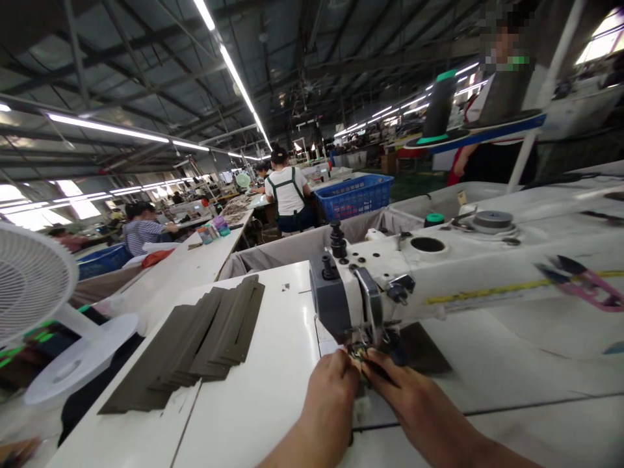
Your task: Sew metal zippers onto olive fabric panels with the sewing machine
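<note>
Both hands meet below the needle area of a white sewing machine [375, 305]. My left hand [334, 393] has its fingers closed and bent at the presser foot [358, 352]. Thumb and fingers of my right hand [412, 390] are pinched together close beside it. What lies between the fingertips is small, partly hidden and blurred. A dark grey-brown flat piece [424, 349] lies on the machine bed behind my right fingers, its near part covered by the hand. To the left, a fanned stack of similar dark pieces [195, 344] rests on the white table.
Pink-handled thread snips [585, 283] rest on the machine arm by a yellow measuring tape [478, 294]. A white fan [43, 292] stands at the left. Beyond the table are a grey cloth bin [287, 250], a blue basket [353, 195], a thread cone [437, 107] and several people working.
</note>
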{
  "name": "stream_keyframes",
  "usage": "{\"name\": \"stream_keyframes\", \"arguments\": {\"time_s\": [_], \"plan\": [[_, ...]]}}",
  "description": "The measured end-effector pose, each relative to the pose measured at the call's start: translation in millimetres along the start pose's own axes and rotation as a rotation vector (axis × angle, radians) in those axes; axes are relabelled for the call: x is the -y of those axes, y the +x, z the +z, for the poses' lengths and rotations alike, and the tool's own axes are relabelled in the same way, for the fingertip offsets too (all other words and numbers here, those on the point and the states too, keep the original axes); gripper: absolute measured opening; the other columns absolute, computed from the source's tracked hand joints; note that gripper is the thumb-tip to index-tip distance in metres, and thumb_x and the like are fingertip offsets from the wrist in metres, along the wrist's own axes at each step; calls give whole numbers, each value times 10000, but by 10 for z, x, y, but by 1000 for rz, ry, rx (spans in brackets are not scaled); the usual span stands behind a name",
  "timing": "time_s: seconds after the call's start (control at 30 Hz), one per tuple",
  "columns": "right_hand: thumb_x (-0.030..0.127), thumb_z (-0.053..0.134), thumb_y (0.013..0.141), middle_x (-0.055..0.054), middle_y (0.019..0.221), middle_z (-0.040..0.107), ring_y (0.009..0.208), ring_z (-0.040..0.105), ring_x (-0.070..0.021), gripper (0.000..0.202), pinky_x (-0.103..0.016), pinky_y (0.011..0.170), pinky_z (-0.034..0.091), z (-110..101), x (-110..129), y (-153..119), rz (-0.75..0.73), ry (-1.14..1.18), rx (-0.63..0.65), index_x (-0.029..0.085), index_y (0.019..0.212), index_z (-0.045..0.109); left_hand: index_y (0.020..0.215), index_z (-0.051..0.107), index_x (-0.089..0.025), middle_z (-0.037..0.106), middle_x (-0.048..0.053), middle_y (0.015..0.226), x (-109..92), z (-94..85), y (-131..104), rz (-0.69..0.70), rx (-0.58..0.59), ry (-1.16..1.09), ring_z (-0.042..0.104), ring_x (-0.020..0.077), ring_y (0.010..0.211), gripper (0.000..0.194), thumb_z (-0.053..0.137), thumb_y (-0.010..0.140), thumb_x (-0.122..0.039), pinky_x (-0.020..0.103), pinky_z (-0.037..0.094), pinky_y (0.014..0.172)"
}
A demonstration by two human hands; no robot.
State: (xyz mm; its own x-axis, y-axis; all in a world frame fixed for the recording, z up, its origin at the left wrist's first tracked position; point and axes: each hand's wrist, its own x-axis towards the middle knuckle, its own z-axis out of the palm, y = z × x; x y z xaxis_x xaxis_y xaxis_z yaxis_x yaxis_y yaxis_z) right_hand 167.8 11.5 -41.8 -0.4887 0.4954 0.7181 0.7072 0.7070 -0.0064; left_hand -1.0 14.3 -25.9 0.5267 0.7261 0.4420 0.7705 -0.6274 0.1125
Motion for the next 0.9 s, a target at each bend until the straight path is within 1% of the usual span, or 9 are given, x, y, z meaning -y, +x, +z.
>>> {"name": "stream_keyframes", "arguments": {"time_s": [0.13,0.2,0.3,0.37,0.47,0.57,0.77,0.9], "plan": [[-69,262,737,-89,959,692,849,659,-143,507,-207,772,533,-17,-6,62,-9,-10,-33,135,965,667,873,615,-150,615,67,842,23,-31,-2,-35,32,-19,593,195,760,114,513,835,-115,302,532,668],[-52,277,771,-76,957,695,855,658,-149,469,-219,773,539,-16,-14,56,-28,-26,-51,130,951,670,922,607,-154,630,76,910,11,-62,-31,-14,16,-76,603,193,854,146,496,838,-108,319,529,768],[-35,288,797,-56,978,693,861,656,-160,445,-251,766,552,-9,-28,19,-59,-62,-62,133,951,670,970,595,-161,625,91,1060,-15,-89,-88,37,-35,-100,563,197,1046,196,453,853,-95,391,436,964],[-44,274,795,-59,978,693,858,657,-161,458,-252,754,557,-15,-37,5,-66,-68,-42,125,955,668,963,602,-167,618,90,1103,-24,-83,-111,24,-47,-64,549,190,1082,209,435,862,-94,404,395,1006],[-54,258,797,-70,964,695,846,661,-157,469,-231,724,559,-43,-49,31,-54,-53,-1,114,949,668,957,613,-179,616,78,1118,-11,-58,-107,-10,0,-32,559,174,1070,196,465,852,-105,386,378,1022],[-51,255,806,-71,934,701,820,665,-154,464,-227,702,562,-70,-64,90,-38,-14,28,115,945,665,964,615,-177,624,71,1108,22,-37,-70,-6,42,-45,578,171,1036,168,508,845,-125,389,356,1036],[-42,259,796,-69,889,707,769,670,-161,467,-239,656,566,-53,-92,117,-10,-5,57,133,972,654,898,620,-171,659,36,1024,69,-14,-18,-10,4,-65,606,147,968,105,536,860,-121,342,382,996],[-49,272,777,-50,897,707,784,668,-148,483,-229,695,557,-42,-89,110,-11,-12,61,158,988,654,895,618,-169,662,35,1018,86,0,-19,7,6,-56,602,150,985,99,527,876,-138,346,390,984]]}}
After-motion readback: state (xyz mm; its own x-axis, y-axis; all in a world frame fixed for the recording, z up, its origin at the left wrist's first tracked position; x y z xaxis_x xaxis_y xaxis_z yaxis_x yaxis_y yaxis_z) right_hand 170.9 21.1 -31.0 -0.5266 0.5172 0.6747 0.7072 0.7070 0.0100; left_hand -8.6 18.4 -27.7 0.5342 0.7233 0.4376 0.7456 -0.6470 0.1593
